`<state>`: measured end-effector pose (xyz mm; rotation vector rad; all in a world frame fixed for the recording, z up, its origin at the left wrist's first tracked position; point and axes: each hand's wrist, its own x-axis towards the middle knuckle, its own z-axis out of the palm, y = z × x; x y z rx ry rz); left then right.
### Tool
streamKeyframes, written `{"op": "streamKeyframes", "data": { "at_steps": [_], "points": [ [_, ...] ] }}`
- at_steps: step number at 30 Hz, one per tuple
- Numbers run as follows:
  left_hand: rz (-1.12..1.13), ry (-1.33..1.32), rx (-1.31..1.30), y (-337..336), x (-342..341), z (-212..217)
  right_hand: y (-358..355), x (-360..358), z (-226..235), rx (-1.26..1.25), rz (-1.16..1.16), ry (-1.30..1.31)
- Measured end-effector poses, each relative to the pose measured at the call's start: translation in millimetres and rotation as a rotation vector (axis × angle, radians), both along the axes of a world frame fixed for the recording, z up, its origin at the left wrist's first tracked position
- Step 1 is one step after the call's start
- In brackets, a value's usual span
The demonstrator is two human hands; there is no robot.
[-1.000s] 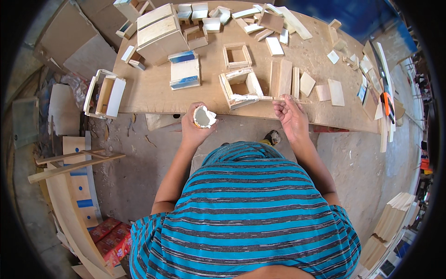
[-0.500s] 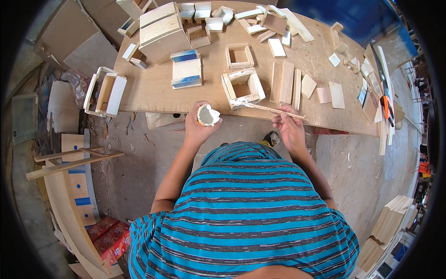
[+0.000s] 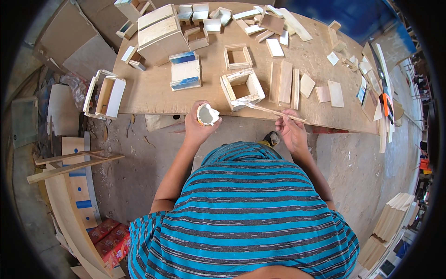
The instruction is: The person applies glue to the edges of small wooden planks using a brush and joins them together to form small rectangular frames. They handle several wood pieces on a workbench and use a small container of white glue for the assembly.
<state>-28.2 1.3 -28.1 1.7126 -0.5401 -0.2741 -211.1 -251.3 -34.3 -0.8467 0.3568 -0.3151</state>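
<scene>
My left hand (image 3: pixel 197 128) grips a small torn-open container (image 3: pixel 207 114) with white paste inside, held just off the table's near edge. My right hand (image 3: pixel 291 130) pinches a thin wooden stick (image 3: pixel 267 109) whose tip points left and rests at the front corner of an open square wooden box frame (image 3: pixel 242 88). The frame's corner shows white smears. Beside the frame on the right lie three narrow wood slats (image 3: pixel 284 82).
The plywood table (image 3: pixel 153 88) carries a second square frame (image 3: pixel 237 56), a block with blue edges (image 3: pixel 185 70), a bigger closed box (image 3: pixel 160 33), several offcuts and a saw with an orange handle (image 3: pixel 384 100). An open frame (image 3: pixel 104 93) overhangs the left edge. Boards lean at lower left.
My right hand picked the stick up from the slats and swung its tip left to the box frame's corner. My left hand raised the container slightly.
</scene>
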Motion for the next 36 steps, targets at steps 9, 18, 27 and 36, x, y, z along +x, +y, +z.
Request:
{"op": "streamKeyframes", "data": {
  "at_steps": [9,18,27,36],
  "points": [
    [-0.002,0.025,-0.04,-1,-5,5,3,1,-8,0.029,0.012,0.045],
    [0.005,0.008,-0.051,-5,-6,9,19,4,21,0.092,0.128,-0.037],
    [0.019,-0.193,0.14,-7,-5,18,25,6,48,-0.521,0.152,0.014],
    [-0.166,-0.55,0.227,-5,-3,38,34,23,92,-1.213,0.196,-0.181]
  ]
}}
